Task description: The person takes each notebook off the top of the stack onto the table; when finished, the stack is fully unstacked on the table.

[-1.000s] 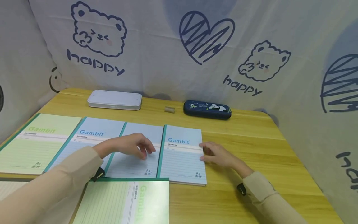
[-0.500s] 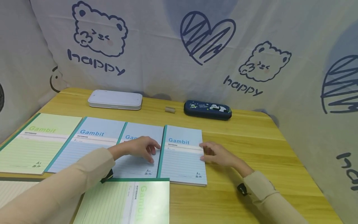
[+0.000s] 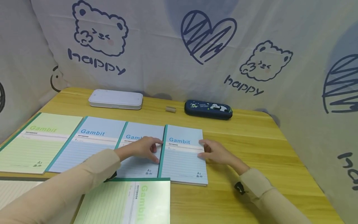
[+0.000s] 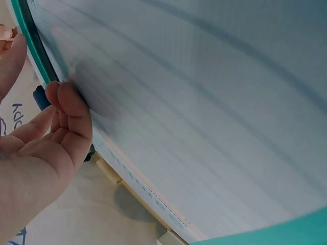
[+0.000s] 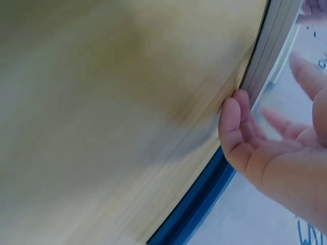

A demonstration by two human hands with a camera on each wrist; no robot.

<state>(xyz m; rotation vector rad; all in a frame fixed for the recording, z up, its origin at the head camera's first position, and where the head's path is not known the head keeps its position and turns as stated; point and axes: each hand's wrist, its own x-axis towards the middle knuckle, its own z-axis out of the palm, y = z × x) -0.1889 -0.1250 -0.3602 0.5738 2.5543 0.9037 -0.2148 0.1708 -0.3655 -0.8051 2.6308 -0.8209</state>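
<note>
A blue Gambit notebook [image 3: 181, 165] with a green spine lies at the right end of a row, seemingly on top of a stack, as several page-block edges [image 5: 263, 46] show in the right wrist view. My right hand [image 3: 219, 153] holds its right edge, thumb over the cover and curled fingers at the side. My left hand [image 3: 144, 147] reaches over the neighbouring blue notebook [image 3: 139, 169]. Its fingertips [image 4: 74, 99] touch down beside the green spine [image 4: 33, 43], with the thumb extended over that spine.
Further left lie another blue notebook [image 3: 102, 124] and a yellow-green one [image 3: 60, 121]. A green notebook [image 3: 112, 202] lies turned sideways in front. At the back stand a white case [image 3: 116, 99], a small brownish block [image 3: 170, 109] and a dark blue panda pencil case [image 3: 208, 109].
My left hand has moved right across the neighbouring notebook to the end notebook's spine. The right hand has shifted slightly left onto the cover's edge. The notebooks have stayed put.
</note>
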